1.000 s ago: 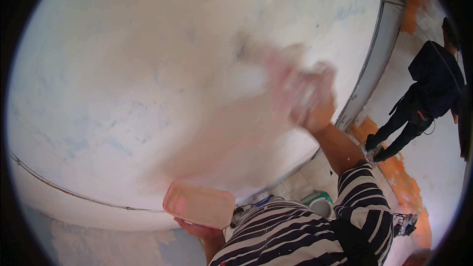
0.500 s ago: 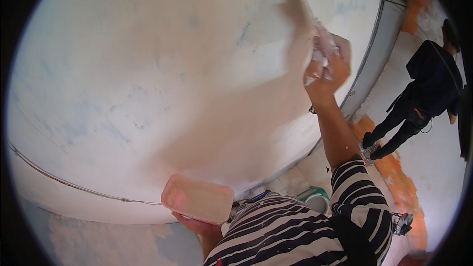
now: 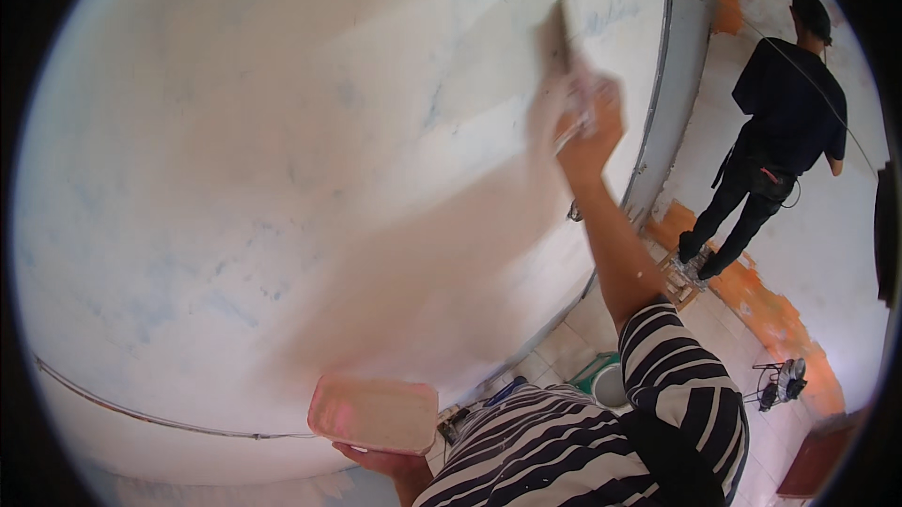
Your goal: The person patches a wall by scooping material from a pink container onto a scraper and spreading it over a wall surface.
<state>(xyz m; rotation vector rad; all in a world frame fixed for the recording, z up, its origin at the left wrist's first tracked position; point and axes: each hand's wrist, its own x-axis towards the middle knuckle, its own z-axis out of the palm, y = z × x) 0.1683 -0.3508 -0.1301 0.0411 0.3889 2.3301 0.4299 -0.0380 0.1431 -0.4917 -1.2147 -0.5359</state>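
Wall (image 3: 235,150), broad leftward | right hand (image 3: 594,117): blade (image 3: 562,37) | grey frame (image 3: 680,56) nearby

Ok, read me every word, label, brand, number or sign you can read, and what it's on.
None can be read.
The pink tray, wall and striped shirt show no lettering.
Too blurred to tell: the scraper in the right hand.
Too small: the green container and dark waist pouch.

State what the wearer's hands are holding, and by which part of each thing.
The left hand holds the tray from below, at its lower edge. The right hand grips the scraper by its near end; blur hides the exact finger placement.
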